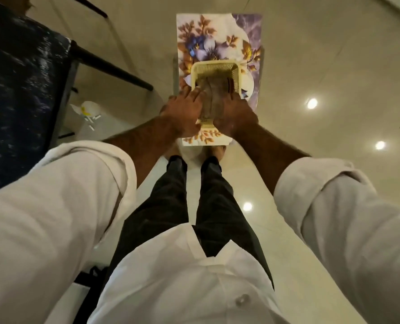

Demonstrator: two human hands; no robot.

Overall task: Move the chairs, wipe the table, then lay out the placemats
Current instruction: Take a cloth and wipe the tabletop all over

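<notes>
- Straight out from the chest, in the head view, a flowered placemat point(217, 36) is held level above the glossy floor point(334, 66). Both bare feet show under its near edge.
- Its long axis runs directly away from the person: one short end is at the hands and the other points forward. I cannot tell whether it is one sheet or a stack.
- On its near half sits a cream basket point(215, 66) with a grey cloth point(211, 94) bundled inside. The basket's near end lies between the hands.
- The left hand point(182, 113) clamps the near left corner, fingers laid over the basket rim and touching the cloth. The right hand point(234, 115) grips the near right side. The hands are close together, equally near the load, and neither is free.
- To the left stands a chair point(19, 78) with a dark, shiny seat and black legs, well apart from the load. No table is in view.
- Judgement: the load must be carried to the table and set down lengthwise, and the forward end is the one to watch.
</notes>
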